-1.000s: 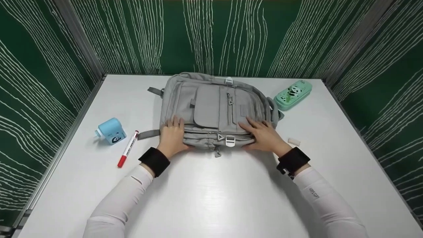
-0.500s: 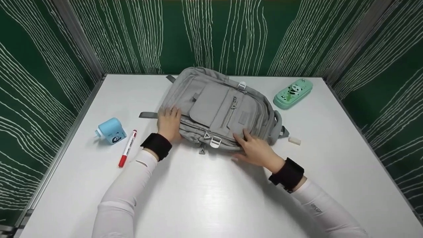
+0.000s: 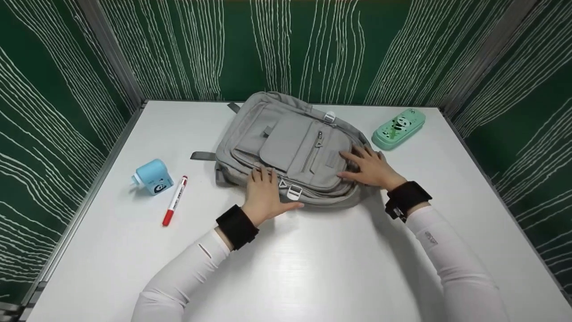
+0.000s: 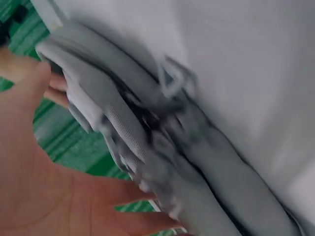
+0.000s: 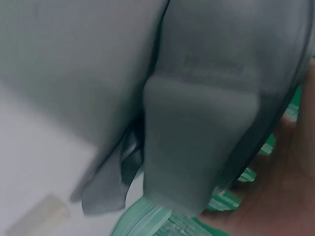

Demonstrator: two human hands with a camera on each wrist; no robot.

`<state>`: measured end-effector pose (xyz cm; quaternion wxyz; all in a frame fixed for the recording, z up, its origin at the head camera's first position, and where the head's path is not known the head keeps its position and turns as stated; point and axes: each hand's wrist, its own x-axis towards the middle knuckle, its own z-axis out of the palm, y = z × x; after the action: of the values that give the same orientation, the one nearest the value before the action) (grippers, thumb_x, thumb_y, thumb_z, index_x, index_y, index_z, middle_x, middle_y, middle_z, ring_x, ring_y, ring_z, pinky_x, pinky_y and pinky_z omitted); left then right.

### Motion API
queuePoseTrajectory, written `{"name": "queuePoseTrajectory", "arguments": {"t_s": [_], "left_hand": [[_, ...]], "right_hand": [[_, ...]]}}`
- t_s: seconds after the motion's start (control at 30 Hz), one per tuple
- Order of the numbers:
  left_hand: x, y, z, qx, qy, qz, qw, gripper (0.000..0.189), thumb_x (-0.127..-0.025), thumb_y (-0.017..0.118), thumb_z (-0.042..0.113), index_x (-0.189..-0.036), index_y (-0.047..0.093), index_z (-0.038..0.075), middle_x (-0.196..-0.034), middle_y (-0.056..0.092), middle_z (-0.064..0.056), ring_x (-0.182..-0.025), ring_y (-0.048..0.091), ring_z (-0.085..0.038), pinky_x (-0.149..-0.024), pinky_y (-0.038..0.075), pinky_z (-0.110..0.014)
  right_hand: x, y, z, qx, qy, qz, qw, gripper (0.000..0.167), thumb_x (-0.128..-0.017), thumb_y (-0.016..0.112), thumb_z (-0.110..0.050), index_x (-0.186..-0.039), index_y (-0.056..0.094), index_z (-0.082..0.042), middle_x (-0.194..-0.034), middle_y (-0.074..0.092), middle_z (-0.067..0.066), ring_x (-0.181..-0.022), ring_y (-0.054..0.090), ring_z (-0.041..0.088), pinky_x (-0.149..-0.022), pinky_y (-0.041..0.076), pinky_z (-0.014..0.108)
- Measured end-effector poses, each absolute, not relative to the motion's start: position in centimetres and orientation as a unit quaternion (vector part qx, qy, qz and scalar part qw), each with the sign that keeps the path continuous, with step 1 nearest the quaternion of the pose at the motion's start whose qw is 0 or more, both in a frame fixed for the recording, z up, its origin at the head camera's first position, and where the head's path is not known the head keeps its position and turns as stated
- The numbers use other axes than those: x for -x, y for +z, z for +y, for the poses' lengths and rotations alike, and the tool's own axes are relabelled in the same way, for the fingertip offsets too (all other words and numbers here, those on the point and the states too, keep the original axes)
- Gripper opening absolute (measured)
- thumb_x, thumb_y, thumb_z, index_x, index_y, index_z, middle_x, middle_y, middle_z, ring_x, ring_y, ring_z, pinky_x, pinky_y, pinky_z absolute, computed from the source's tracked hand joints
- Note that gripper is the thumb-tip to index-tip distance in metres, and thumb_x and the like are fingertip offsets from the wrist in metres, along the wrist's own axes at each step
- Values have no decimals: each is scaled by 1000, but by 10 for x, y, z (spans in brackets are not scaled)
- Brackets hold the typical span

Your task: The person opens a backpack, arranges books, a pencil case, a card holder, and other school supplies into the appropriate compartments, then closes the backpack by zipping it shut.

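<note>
Dark green walls streaked with pale wavy lines enclose the far end and both sides of a white table. A gray backpack lies at a slant on the table's far half, front pockets facing up, its rounded end toward my right. My two arms, in white sleeves, reach in from the near edge.

Neither of my hands is clenched or grasping. My left hand rests its extended fingers on the backpack's near side, thumb stretched out to the right. My right hand spreads its fingers over the rounded end.

Beyond my right hand, near the table's far right corner, sits a mint-green pencil case with a panda on its lid. Each of my wrists wears a black band. Well to the left of the backpack is a light blue container with a panda face, its narrow spout pointing left. Just beside it lies a white marker, red cap toward me. Smallest is a pale, blurred block, seen only from my right wrist, on the table near a gray strap end.
</note>
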<state>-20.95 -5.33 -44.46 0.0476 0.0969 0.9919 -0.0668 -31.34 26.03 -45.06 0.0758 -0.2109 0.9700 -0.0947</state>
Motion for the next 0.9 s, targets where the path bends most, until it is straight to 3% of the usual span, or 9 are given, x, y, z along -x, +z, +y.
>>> {"name": "queuePoseTrajectory", "arguments": {"t_s": [0.17,0.3,0.47,0.6,0.77,0.9], "left_hand": [[210,-453,-34,-69,-73,995,16,124,-80,26,99,-162,27,6,-162,36,-29,-148,41,-48,-120,40,-54],[219,-456,-30,-47,-68,997,5,125,-80,26,98,-160,30,3,-161,38,-29,-147,43,-48,-119,41,-54],[236,-454,-38,-29,-51,998,7,128,-78,29,99,-158,33,-2,-163,36,-28,-150,39,-48,-123,34,-57],[253,-452,-49,-23,-22,999,15,131,-77,34,99,-156,34,-6,-164,33,-29,-153,34,-47,-126,27,-60],[279,-452,-63,-37,-4,998,50,135,-77,36,98,-158,26,-9,-167,23,-30,-157,24,-46,-128,18,-64],[297,-451,-73,-56,-8,995,79,131,-78,35,97,-159,25,-5,-169,21,-27,-160,20,-41,-129,14,-63]], "right_hand": [[331,-448,269,217,-100,967,91,85,-93,64,-61,-160,36,-18,-171,14,25,-156,12,55,-123,19,72],[327,-445,269,223,-81,968,80,88,-91,65,-63,-159,38,-16,-169,18,27,-149,26,59,-120,31,68],[306,-443,262,229,-58,971,46,88,-88,66,-69,-155,46,-16,-164,29,32,-132,50,61,-110,43,68],[283,-443,251,241,-54,969,24,86,-86,67,-70,-151,53,-15,-158,38,36,-121,59,60,-103,47,71],[256,-446,232,271,-67,960,-26,78,-85,71,-63,-140,63,-9,-140,53,43,-100,69,57,-89,56,66],[238,-447,212,281,-44,957,-53,74,-85,71,-64,-130,69,-6,-114,67,40,-83,70,51,-72,59,59]]}}
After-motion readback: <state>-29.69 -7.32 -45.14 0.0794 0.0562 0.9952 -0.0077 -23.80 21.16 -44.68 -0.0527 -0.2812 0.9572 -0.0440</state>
